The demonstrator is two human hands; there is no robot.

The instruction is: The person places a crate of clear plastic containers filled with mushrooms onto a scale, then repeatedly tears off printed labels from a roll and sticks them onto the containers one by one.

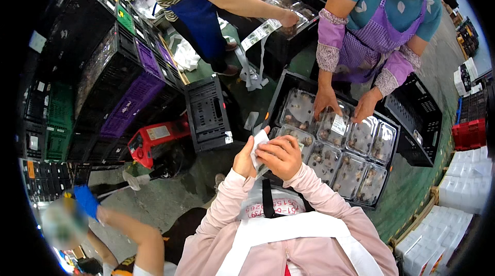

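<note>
My left hand (244,160) grips a white strip of label paper (258,148) in front of my chest. Touching the same strip is my right hand (281,155), its fingers bent over the paper; whether it pinches the strip I cannot tell. Just beyond lies a black plastic crate (284,80) filled with clear plastic clamshell packs (323,160) of small brownish and pale pieces. One pack bears a white printed label (339,124). A co-worker's two hands (326,100) rest at the packs on the crate's far side.
A second crate (315,3) of packs stands farther off, with a co-worker's arms over it. Stacked crates (131,102), a red pallet-jack-like machine (158,136) and an upright black crate (207,113) are at left. Another person's blue-gloved hand (87,200) is at lower left. White boxes (435,233) line the right.
</note>
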